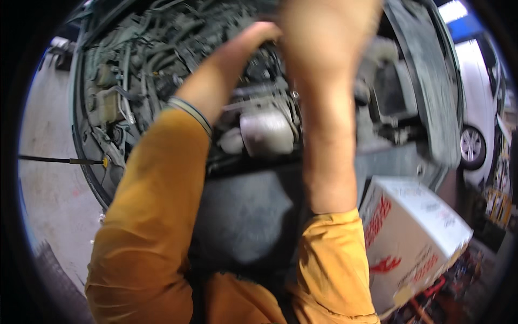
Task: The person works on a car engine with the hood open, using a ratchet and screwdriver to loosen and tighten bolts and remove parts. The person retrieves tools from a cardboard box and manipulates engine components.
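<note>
Both arms, in orange sleeves, reach far into a car's open engine bay (162, 54). My left hand (263, 32) is bent inward at the back of the engine, next to the right hand, which partly covers it. Its fingers are hidden. My right hand (332, 32) is large and blurred near the top of the view, above the engine's far middle. I cannot make out its fingers or anything in them. Between the forearms sits a pale rounded metal engine part (268, 132), with pipes and brackets just behind it.
On the right, a white and red cardboard box (415, 232) stands by the car's front edge. Above it lies an open black housing (396, 92). A dipstick-like rod (59, 160) with a yellow end juts out at left. A white car (475, 102) is parked at right.
</note>
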`<control>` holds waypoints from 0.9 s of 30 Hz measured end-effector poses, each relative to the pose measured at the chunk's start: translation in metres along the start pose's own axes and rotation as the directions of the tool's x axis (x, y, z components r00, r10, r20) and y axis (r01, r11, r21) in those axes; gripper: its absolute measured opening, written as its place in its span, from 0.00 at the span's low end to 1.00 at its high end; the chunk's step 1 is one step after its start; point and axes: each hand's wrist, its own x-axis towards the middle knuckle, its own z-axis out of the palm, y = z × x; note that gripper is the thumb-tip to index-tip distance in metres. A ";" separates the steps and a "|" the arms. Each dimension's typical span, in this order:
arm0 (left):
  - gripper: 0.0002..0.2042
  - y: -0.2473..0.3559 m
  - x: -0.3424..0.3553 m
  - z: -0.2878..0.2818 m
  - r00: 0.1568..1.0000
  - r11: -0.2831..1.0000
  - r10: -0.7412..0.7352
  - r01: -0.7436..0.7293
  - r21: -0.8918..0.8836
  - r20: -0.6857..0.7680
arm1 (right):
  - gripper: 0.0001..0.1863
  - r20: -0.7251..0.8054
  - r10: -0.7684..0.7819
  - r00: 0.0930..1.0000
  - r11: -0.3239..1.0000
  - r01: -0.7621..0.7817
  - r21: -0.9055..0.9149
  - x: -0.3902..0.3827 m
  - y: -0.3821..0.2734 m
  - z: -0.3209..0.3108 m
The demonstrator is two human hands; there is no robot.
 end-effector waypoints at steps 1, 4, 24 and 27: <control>0.21 0.030 0.010 0.042 0.995 0.997 0.034 -0.028 -0.069 0.092 | 0.09 0.079 0.064 0.995 0.992 -0.054 -0.114 -0.008 -0.026 -0.004; 0.23 0.040 -0.052 -0.005 0.998 0.989 -0.025 0.034 -0.147 0.062 | 0.10 0.319 0.253 0.913 0.964 -0.212 -0.159 -0.065 -0.110 0.027; 0.15 0.153 -0.581 -0.116 0.940 0.980 -0.107 0.045 -0.194 -0.323 | 0.09 0.514 0.334 0.790 0.843 -0.007 -0.537 -0.320 -0.153 0.010; 0.14 0.160 -0.508 -0.088 0.987 0.975 -0.045 0.010 -0.223 -0.154 | 0.11 0.404 0.378 0.833 0.830 -0.112 -0.546 -0.281 -0.127 -0.006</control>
